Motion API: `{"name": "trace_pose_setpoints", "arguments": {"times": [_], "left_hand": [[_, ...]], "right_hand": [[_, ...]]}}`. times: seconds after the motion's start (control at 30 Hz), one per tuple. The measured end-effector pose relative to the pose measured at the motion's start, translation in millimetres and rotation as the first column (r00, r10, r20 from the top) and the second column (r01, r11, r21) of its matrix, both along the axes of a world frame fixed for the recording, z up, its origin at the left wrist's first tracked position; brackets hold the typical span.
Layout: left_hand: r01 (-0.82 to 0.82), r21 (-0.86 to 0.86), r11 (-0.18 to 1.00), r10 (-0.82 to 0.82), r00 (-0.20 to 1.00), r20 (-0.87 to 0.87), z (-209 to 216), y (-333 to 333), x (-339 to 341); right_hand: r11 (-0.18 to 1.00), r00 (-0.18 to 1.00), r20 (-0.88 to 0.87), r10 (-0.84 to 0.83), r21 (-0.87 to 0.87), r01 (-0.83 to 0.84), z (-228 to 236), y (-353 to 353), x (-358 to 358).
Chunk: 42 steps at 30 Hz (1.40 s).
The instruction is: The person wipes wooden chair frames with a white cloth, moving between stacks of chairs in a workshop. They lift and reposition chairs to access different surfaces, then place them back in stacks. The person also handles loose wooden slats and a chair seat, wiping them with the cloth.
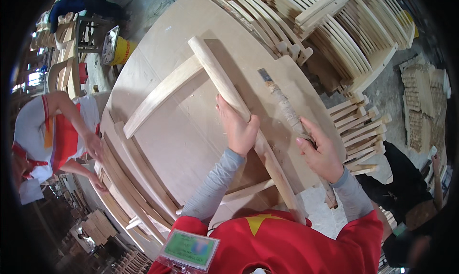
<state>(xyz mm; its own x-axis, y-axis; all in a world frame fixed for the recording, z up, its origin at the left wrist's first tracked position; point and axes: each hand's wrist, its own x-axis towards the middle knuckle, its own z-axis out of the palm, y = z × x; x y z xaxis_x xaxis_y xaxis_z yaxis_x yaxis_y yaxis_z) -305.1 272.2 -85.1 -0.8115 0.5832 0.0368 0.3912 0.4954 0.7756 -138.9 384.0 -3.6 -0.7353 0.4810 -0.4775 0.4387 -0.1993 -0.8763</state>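
A pale wooden chair-like frame (pixel 221 78) lies tilted across the tabletop, its long rail running from the upper middle down to my red shirt. My left hand (pixel 237 128) is closed around the middle of that rail. A curved wooden piece (pixel 165 94) joins the rail near its top end. To the right, my right hand (pixel 320 152) grips a long flat-bladed tool (pixel 285 106) with a cloth- or tape-wrapped handle. Its metal tip points up and left, apart from the frame. The handle's lower end shows below my right hand.
A large pale tabletop (pixel 162 39) lies beneath the frame. Stacked curved wooden parts (pixel 344 39) stand at the upper right, with more slatted pieces (pixel 358 130) below. At the left, a co-worker (pixel 62 130) reaches toward curved frames. Another person (pixel 406 192) is at the right. A yellow bucket (pixel 123 51) stands upper left.
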Motion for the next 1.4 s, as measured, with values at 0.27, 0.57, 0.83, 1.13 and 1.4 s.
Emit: {"name": "trace_pose_setpoints", "arguments": {"times": [0.27, 0.57, 0.83, 1.13, 1.4], "left_hand": [[0.121, -0.001, 0.993, -0.121, 0.992, -0.043, 8, 38, -19], [0.42, -0.01, 0.908, -0.418, 0.906, 0.059, 21, -3, 20], [0.5, -0.28, 0.819, -0.517, 0.856, 0.017, 35, -104, 66], [0.446, -0.4, 0.8, -0.492, 0.87, -0.014, 41, -224, 77], [0.271, -0.391, 0.88, -0.366, 0.91, -0.193, 46, -266, 94]], "right_hand": [[0.976, 0.983, 0.002, -0.185, -0.118, 0.184, 40, -2, 26], [0.984, 0.987, -0.006, -0.162, -0.077, 0.162, 50, -23, 100], [0.969, 0.983, 0.016, -0.185, -0.16, 0.185, 46, -82, 168], [0.947, 0.976, 0.044, -0.212, -0.239, 0.216, 56, -165, 207], [0.946, 0.991, 0.133, -0.033, -0.316, 0.074, 66, -193, 217]]}}
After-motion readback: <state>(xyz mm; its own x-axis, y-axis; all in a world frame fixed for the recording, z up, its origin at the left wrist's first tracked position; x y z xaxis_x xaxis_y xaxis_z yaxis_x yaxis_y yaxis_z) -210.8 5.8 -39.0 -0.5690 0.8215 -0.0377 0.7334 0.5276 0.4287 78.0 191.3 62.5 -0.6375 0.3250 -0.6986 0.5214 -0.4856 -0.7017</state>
